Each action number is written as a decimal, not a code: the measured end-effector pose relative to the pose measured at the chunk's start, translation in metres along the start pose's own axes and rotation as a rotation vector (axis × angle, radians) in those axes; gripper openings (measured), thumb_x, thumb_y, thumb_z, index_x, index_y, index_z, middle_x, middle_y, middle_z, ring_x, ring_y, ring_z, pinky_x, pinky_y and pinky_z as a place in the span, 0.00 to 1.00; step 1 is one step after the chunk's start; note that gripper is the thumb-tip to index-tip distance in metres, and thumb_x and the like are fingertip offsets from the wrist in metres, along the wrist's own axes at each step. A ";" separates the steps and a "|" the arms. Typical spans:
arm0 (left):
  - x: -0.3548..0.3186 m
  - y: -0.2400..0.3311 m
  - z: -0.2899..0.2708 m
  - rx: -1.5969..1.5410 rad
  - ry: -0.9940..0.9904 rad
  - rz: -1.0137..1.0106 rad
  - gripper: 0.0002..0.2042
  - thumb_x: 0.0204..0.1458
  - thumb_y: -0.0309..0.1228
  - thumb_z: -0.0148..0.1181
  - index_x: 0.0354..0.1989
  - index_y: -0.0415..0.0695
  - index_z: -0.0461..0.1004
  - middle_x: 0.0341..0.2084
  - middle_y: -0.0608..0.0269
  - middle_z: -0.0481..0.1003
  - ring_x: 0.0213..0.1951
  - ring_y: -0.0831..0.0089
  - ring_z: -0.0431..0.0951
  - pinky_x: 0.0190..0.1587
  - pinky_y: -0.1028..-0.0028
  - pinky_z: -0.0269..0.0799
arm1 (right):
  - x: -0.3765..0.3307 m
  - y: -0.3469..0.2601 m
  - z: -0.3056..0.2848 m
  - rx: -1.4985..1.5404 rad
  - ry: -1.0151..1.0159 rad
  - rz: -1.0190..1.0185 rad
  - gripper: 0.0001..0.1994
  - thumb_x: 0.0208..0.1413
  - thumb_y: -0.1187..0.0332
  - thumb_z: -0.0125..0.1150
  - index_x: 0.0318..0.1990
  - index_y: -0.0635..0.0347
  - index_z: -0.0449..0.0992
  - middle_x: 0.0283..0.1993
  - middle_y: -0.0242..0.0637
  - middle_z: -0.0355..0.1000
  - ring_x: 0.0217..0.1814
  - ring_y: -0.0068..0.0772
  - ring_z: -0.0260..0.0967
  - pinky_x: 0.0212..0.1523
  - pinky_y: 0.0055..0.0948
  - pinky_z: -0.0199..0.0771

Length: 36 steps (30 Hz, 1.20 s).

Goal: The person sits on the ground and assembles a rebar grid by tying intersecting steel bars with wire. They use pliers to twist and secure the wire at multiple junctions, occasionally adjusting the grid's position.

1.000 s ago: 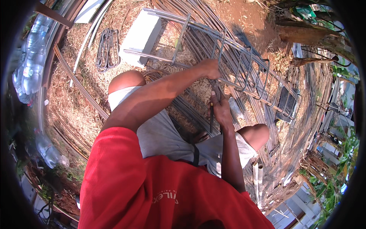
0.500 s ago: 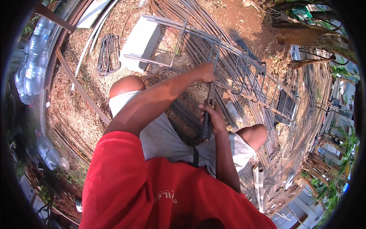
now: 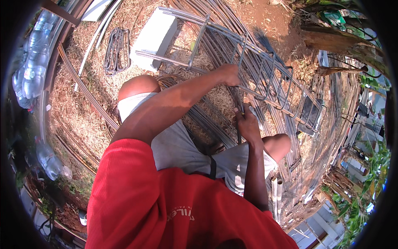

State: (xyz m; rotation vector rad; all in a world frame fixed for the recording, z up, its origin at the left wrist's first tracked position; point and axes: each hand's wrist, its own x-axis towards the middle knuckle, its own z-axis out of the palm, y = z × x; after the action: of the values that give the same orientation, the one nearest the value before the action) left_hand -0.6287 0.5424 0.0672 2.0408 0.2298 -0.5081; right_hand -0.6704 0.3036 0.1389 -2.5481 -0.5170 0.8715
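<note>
A steel rebar cage (image 3: 271,108), long rods with rectangular stirrups, stretches from upper left to right in front of me. My left hand (image 3: 229,75) is closed at its near rod beside a stirrup; exactly what the fingers pinch is hidden. Below it, my right hand (image 3: 248,125) is wrapped round the dark handles of a pair of pincers (image 3: 237,98). The pincers' head points up towards the rod just under my left hand. Whether the jaws touch wire or rod is too small to tell.
A white block (image 3: 154,39) lies under the cage's left end and a dark block (image 3: 311,114) near its right end. Bent stirrups (image 3: 117,52) lie on the straw-covered ground. Loose rods (image 3: 215,124) run beneath the cage. Plastic bottles (image 3: 35,68) line the left edge.
My right hand has shifted right with the pincers, which now lean differently, handles swung rightward. The left hand stays by the same rod. The whole view has shifted slightly.
</note>
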 end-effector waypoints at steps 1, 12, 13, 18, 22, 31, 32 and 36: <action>0.000 0.000 0.000 0.007 0.004 0.004 0.25 0.57 0.47 0.68 0.43 0.29 0.85 0.45 0.34 0.83 0.50 0.44 0.85 0.57 0.56 0.80 | 0.002 0.004 0.003 0.007 0.005 0.000 0.21 0.74 0.55 0.59 0.59 0.66 0.75 0.27 0.42 0.79 0.28 0.36 0.80 0.32 0.39 0.77; 0.005 -0.004 0.007 -0.032 0.016 -0.033 0.24 0.56 0.46 0.70 0.41 0.30 0.84 0.43 0.36 0.84 0.48 0.45 0.86 0.56 0.55 0.80 | 0.009 -0.001 0.059 0.426 0.068 0.247 0.20 0.72 0.53 0.64 0.38 0.65 0.78 0.24 0.40 0.73 0.26 0.33 0.72 0.31 0.43 0.73; 0.004 -0.004 0.007 -0.038 0.019 -0.023 0.24 0.56 0.46 0.70 0.41 0.30 0.84 0.43 0.36 0.84 0.48 0.45 0.86 0.55 0.55 0.80 | 0.006 -0.003 0.053 0.515 0.012 0.256 0.19 0.71 0.53 0.65 0.37 0.62 0.78 0.24 0.37 0.73 0.25 0.30 0.71 0.30 0.41 0.72; 0.004 -0.006 0.003 -0.060 0.015 -0.016 0.25 0.57 0.47 0.71 0.40 0.29 0.83 0.42 0.36 0.84 0.47 0.46 0.86 0.54 0.56 0.79 | -0.004 -0.016 0.031 1.417 -0.512 0.420 0.14 0.68 0.55 0.70 0.44 0.55 0.76 0.29 0.28 0.73 0.27 0.25 0.71 0.29 0.33 0.71; 0.005 -0.006 0.003 -0.067 -0.015 -0.029 0.26 0.58 0.48 0.71 0.43 0.29 0.83 0.44 0.36 0.83 0.48 0.46 0.86 0.56 0.56 0.79 | -0.012 -0.019 0.011 0.862 -0.426 0.350 0.20 0.63 0.60 0.74 0.53 0.60 0.73 0.32 0.35 0.75 0.37 0.35 0.79 0.37 0.40 0.78; 0.004 -0.001 -0.001 -0.055 -0.087 -0.069 0.30 0.64 0.49 0.66 0.57 0.28 0.77 0.55 0.35 0.78 0.58 0.47 0.81 0.66 0.55 0.74 | -0.063 0.003 0.014 -0.116 0.299 -0.072 0.24 0.61 0.64 0.67 0.60 0.67 0.73 0.44 0.56 0.79 0.47 0.57 0.80 0.48 0.50 0.78; 0.003 -0.001 -0.001 -0.036 -0.066 -0.075 0.30 0.64 0.49 0.66 0.57 0.28 0.77 0.55 0.34 0.78 0.59 0.47 0.81 0.67 0.55 0.74 | -0.061 0.006 0.015 -0.043 0.244 -0.058 0.23 0.62 0.64 0.65 0.60 0.67 0.74 0.44 0.56 0.79 0.48 0.57 0.80 0.49 0.50 0.78; 0.002 -0.003 0.001 -0.109 -0.013 -0.036 0.25 0.60 0.45 0.69 0.50 0.30 0.81 0.45 0.37 0.82 0.48 0.48 0.84 0.55 0.56 0.77 | -0.057 0.008 0.007 0.371 0.022 0.132 0.18 0.66 0.64 0.58 0.56 0.67 0.77 0.42 0.57 0.81 0.43 0.68 0.80 0.47 0.56 0.78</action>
State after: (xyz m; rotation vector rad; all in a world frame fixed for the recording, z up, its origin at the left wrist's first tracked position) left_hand -0.6283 0.5434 0.0632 1.9303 0.2808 -0.5198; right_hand -0.7154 0.2723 0.1577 -2.2656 -0.1603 0.8898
